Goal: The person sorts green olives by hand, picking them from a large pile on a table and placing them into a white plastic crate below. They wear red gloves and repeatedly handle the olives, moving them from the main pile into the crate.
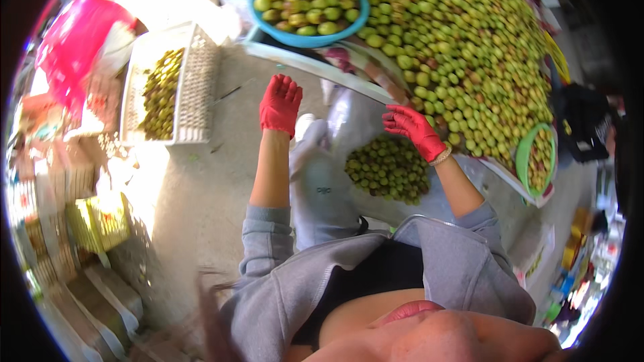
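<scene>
My left hand [281,103], in a red glove, is held over the floor between a white crate and the table; its fingers are slightly curled and whether it holds anything is not visible. My right hand [411,128], also red-gloved, reaches to the near edge of a heap of green round fruit [468,50], fingers extended and nothing seen in it. Beyond my hands, a blue basin [302,39] full of larger green fruit rests at the table's corner. Below my right hand lies a darker pile of green fruit [387,168] on plastic sheeting.
The table's pale rim [322,70] runs in front of me. A white plastic crate [193,85] with fruit stands on the floor at left, near a yellow basket [100,221] and stacked crates. A green basin [526,161] of fruit sits at right, with a dark-clothed person [583,123] beyond.
</scene>
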Tool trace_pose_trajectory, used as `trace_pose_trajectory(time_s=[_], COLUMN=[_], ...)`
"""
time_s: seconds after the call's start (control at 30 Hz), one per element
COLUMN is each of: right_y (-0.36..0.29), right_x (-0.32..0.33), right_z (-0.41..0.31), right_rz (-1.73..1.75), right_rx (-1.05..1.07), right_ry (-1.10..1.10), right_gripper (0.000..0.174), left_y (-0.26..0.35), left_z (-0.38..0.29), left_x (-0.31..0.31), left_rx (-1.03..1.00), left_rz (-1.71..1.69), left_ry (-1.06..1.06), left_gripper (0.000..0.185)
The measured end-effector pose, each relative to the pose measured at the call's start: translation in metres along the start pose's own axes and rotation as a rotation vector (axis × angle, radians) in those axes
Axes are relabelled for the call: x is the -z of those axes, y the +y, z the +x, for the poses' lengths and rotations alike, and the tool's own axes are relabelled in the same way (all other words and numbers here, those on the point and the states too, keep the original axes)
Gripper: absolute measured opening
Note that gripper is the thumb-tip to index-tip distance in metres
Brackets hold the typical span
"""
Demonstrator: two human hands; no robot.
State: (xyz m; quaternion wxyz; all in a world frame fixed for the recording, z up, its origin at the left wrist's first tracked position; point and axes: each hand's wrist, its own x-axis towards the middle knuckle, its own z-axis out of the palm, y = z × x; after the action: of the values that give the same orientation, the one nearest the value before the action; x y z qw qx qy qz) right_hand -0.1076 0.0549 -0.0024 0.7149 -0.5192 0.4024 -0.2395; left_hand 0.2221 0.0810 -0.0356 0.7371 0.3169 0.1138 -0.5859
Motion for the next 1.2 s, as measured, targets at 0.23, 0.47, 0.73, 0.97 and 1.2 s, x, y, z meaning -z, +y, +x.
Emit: trace_pose_trajectory(time_s=[0.23,0.47,0.73,0.97,1.2], right_y=[0.028,0.043,-0.003,-0.002,-0.006], right_x=[0.159,0.247,0.233,0.13,0.109], right_z=[-0.142,-0.145,0.021,0.076,-0.006], right_rz=[-0.145,-0.683,-1.152,-1.101,-1.282], right_rx=[0.19,0.294,0.313,0.605,0.597], right_ry=[0.87,1.233,1.259,0.864,0.523], right_gripper=[0.031,0.039,0.046,0.045,0.042], left_y=[-0.118,-0.203,-0.226,-0.229,-0.226], left_z=[-0.024,-0.003,-0.011,-0.005,-0.011], left_x=[-0.096,-0.118,-0.126,-0.123,-0.125], left_rx=[0.092,0.054,0.258,0.139,-0.289], left_rz=[0.415,0.735,0.818,0.91,1.22], left_ry=[-0.464,-0.509,-0.542,-0.502,-0.634], left_gripper=[0.023,0.025,0.032,0.031,0.028])
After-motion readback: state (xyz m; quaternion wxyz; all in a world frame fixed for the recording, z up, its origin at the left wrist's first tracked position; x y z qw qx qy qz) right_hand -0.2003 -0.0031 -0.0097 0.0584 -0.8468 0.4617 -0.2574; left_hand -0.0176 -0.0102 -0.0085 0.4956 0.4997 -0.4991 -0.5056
